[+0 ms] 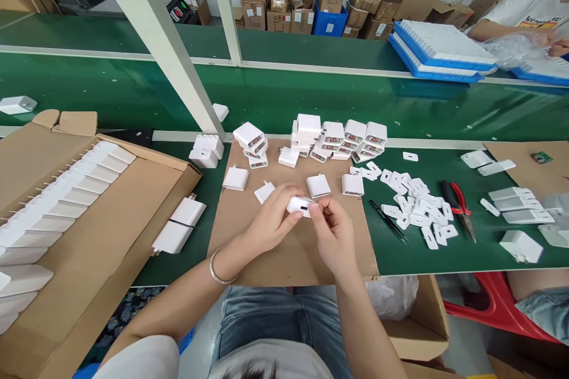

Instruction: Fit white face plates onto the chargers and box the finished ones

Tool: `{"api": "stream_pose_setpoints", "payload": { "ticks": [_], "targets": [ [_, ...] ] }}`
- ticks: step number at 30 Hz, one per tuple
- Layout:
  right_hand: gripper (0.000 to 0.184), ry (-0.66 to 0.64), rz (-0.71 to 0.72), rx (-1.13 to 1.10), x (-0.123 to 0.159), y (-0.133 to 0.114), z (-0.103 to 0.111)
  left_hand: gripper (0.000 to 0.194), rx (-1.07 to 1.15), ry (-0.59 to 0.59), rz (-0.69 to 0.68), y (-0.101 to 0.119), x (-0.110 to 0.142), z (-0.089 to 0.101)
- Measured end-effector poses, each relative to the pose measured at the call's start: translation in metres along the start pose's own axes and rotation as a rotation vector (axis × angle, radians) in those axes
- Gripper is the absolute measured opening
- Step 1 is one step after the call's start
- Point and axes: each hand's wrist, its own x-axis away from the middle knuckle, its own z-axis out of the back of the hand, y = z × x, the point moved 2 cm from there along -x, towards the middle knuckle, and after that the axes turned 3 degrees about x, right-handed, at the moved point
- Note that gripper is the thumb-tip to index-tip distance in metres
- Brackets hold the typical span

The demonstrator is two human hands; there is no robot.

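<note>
Above the cardboard mat (249,249), my left hand (273,219) is closed around a white charger (300,205) whose end face, with a dark slot, points toward me. My right hand (333,231) pinches the right edge of that same face with thumb and fingers. Whether the face plate is fully seated I cannot tell. Just beyond my hands stand more white chargers (317,186), one (352,185) to the right and one (235,178) to the left. Stacked chargers (309,125) with open ends line the mat's far side. A pile of white slotted plates (420,204) lies to the right.
Black tweezers (387,220) and red-handled pliers (460,207) lie by the plates. At left, a cardboard box (133,201) holds a row of white chargers. A slanted white post (164,41) rises behind the bench. Another person (528,18) is at the far right.
</note>
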Motion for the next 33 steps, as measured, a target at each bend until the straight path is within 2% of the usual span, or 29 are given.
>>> {"api": "stream_pose_setpoints", "payload": {
  "ticks": [4, 8, 10, 13, 17, 24, 33],
  "targets": [
    [0.037, -0.002, -0.012, 0.051, 0.001, 0.000, 0.002, 0.040, 0.059, -0.004, -0.010, 0.002, 0.001, -0.002],
    [0.033, -0.027, -0.043, -0.052, -0.001, 0.006, -0.001, 0.035, 0.223, 0.014, -0.010, 0.003, 0.006, -0.008],
    [0.032, -0.057, -0.048, -0.103, -0.002, 0.011, -0.002, 0.035, 0.284, 0.026, -0.008, 0.002, 0.008, -0.011],
    [0.032, -0.127, -0.032, -0.050, -0.003, 0.019, -0.002, 0.035, 0.319, 0.028, 0.009, 0.000, 0.011, -0.016],
    [0.040, -0.102, -0.008, 0.054, -0.003, 0.028, 0.009, 0.036, 0.302, -0.036, 0.081, 0.002, 0.009, -0.019],
    [0.049, -0.108, -0.047, 0.007, 0.000, 0.049, 0.025, 0.035, 0.234, -0.257, 0.235, 0.002, 0.002, -0.022],
    [0.047, -0.078, -0.061, 0.024, 0.004, 0.063, 0.024, 0.038, 0.370, -0.271, 0.220, -0.007, 0.001, -0.028]
  ]
}}
